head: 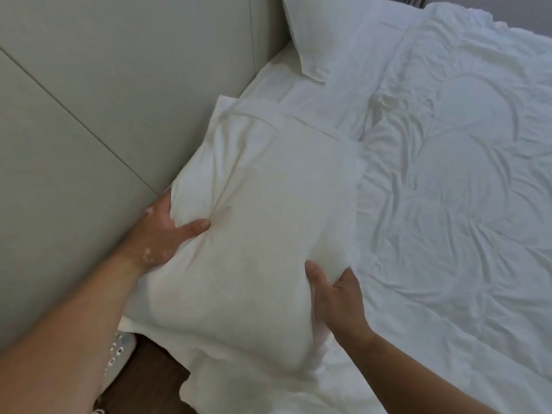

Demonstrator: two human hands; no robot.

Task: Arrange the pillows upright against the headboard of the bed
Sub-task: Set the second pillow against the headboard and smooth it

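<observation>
A large white pillow (260, 210) lies tilted at the near end of the bed, its far long edge against the pale grey headboard (125, 85). My left hand (161, 231) grips its headboard-side edge, thumb pressed into the fabric. My right hand (334, 297) holds the opposite edge on the duvet side, fingers tucked under. A second white pillow (325, 34) leans upright against the headboard at the far end.
A rumpled white duvet (454, 204) covers the bed to the right. White sheet (286, 85) shows between the two pillows. A dark wooden bedside surface (149, 380) with a white button panel (119, 354) sits at the lower left.
</observation>
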